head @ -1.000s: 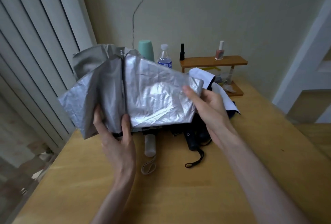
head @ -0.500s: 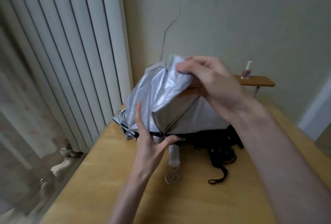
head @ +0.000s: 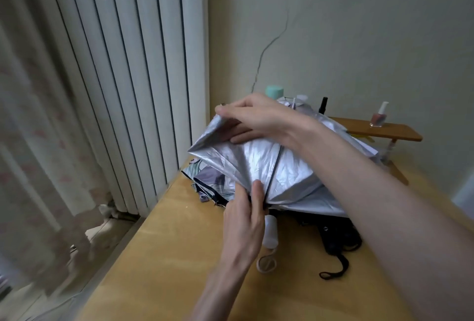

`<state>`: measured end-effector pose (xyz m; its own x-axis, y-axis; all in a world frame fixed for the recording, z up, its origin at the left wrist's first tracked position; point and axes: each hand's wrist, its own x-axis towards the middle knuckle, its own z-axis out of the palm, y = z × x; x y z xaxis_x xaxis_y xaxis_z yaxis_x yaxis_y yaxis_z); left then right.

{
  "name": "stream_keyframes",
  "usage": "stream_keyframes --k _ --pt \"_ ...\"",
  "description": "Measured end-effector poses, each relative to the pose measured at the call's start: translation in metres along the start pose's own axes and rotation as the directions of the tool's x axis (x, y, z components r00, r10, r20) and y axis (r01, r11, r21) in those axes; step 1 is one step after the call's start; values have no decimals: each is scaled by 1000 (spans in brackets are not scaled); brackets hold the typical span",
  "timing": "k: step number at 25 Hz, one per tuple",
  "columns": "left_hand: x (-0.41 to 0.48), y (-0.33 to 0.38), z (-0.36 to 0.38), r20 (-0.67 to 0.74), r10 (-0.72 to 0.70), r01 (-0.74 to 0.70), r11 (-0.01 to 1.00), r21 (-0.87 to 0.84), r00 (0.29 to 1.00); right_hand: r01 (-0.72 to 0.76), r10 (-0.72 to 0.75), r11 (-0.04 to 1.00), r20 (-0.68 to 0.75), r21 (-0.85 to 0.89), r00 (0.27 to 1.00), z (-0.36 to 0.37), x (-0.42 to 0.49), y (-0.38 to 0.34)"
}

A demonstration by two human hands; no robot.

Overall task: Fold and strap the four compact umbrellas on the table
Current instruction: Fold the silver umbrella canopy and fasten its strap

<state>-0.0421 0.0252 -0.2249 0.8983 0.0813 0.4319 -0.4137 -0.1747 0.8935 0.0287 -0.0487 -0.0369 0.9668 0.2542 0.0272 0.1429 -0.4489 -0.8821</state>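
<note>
Silver umbrella (head: 269, 166) is seen in the head view, half-gathered above the far part of the wooden surface (head: 166, 256). Its canopy is pinched near the white handle (head: 270, 231) by the left grip (head: 243, 218). Its upper edge is clasped by the right grip (head: 256, 118), thumb underneath. A black umbrella (head: 336, 236) lies beside it.

Reaches farther left with the right hand (head: 259, 121), pinching a corner of the silver umbrella (head: 292, 166) well beyond the left hand (head: 245, 220). Closes the left hand on its gathered folds, no longer splayed. Lowers that umbrella, baring a floral umbrella (head: 213, 182) just left of the left hand.
</note>
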Motion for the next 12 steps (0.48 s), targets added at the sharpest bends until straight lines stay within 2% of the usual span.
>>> stream_keyframes --k 1,3,5,6,7,9,12 --pt "1 -2 0 -12 2 -2 1000 -6 1000 59 -58 998 -7 13 998 -7 -4 8" --pt "1 -2 0 -21 14 -15 999 -38 1000 232 -234 972 -142 -28 962 -25 -14 22" --pt "2 -2 0 -25 2 -3 998 -65 1000 346 -405 909 -297 -232 865 -46 -21 35" --pt "2 -1 0 -27 -5 3 997 -72 1000 318 -432 878 -307 -356 848 -56 -22 42" --pt "2 -1 0 -25 -6 5 997 -77 1000 241 -404 853 -294 -463 866 -65 -23 46" --pt "0 0 2 -15 11 -12 998 -67 1000 38 -240 817 -278 -576 930 -77 -24 51" --pt "-4 1 3 -7 50 -50 998 -40 999 -99 -50 821 -243 -562 969 -90 -23 47"
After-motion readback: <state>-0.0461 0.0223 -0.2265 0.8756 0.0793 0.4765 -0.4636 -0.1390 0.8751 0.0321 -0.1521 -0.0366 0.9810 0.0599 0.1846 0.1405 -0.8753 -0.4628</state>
